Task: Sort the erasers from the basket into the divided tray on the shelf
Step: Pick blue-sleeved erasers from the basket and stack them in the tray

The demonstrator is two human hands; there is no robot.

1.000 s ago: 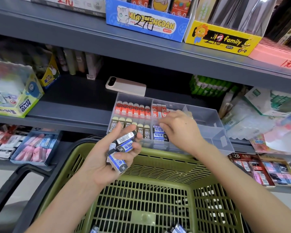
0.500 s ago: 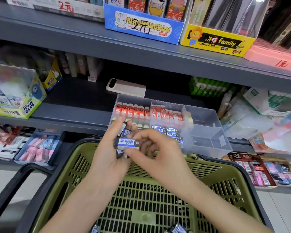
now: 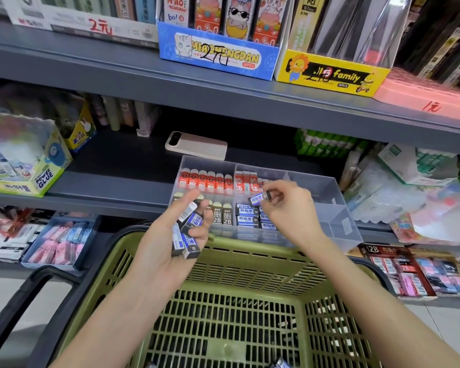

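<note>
A single blue-sleeved eraser (image 3: 259, 198) is pinched at its dark end between thumb and forefinger of the right hand (image 3: 290, 209), the other fingers being loosely curled. It is held just above the divided tray (image 3: 341, 227), over the front middle compartment where matching blue-sleeved erasers (image 3: 248, 219) are already packed. Its long axis is noted as lying nearly level and across the tray, label face up, free end pointing toward the tray's left side; this roughly matches the lie of the stored row, so placement there is judged to be the step in hand. The left hand (image 3: 168, 237) is held palm up just in front of the tray's front-left corner, fingers curled round a reserve bundle of erasers (image 3: 189, 231), presumably kept close to shorten each transfer. Their long axes run from the palm toward the tray, somewhat fanned. The green basket (image 3: 250, 257) sits directly below and in front of the tray; a few erasers remain at its bottom (image 3: 282, 363). Sorting is judged partly complete, the tray's right-hand compartments looking unfilled.
</note>
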